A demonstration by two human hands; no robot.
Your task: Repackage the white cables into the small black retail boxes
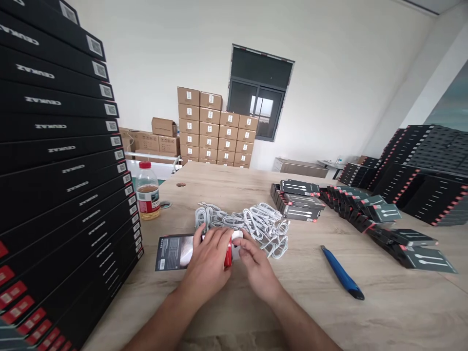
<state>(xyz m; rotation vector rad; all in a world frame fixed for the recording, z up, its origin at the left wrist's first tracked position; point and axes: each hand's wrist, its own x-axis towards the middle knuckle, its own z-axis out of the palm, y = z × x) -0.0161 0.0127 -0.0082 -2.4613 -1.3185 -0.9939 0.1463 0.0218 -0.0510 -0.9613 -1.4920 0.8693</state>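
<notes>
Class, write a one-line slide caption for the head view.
Left hand on a dark printed box, right hand close beside, white cables heaped beyond.

Near the middle of the frame, the left grip (208, 265) was left bare, a broad back and rounded knuckles being shown. At lower centre-left, the left forearm (157, 319) was likewise uncovered, narrowed at the wrist and cut off by the bottom edge. Just right of centre, the right grip (261, 273) was seen bare, its fingertips partly hidden; the right forearm (303, 319), also bare, was cropped at lower right of centre.
</notes>
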